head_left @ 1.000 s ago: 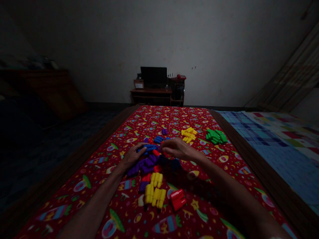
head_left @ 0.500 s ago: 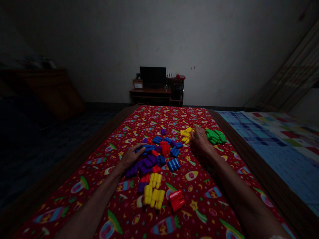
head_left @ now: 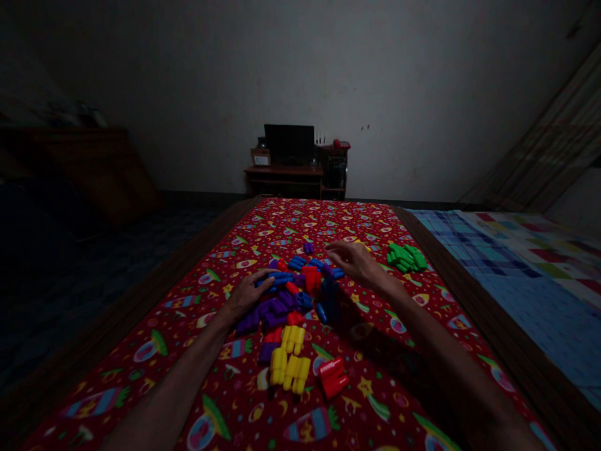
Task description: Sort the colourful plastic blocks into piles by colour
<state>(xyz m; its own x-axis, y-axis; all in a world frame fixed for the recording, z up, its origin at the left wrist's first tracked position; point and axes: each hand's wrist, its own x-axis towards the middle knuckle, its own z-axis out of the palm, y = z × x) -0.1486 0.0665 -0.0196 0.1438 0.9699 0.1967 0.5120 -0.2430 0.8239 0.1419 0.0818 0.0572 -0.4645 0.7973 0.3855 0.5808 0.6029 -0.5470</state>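
Note:
A mixed heap of plastic blocks, blue, purple and red, lies in the middle of a red patterned cloth. My left hand rests on the heap's left side, fingers spread over blue and purple pieces. My right hand hovers over the heap's far right edge, fingers stretched toward blue blocks, with nothing seen in it. It hides the yellow pile behind it. A sorted pile of green blocks lies to its right. Nearer me lie several yellow blocks and a red block.
The cloth covers a long wooden-edged table. A checked blue mat lies to the right. A low desk with a dark monitor stands against the far wall. The room is dim, and dark furniture stands at the left.
My right hand went from the heap out to the yellow and green piles, then came back left to the heap's far edge. My left hand stayed put.

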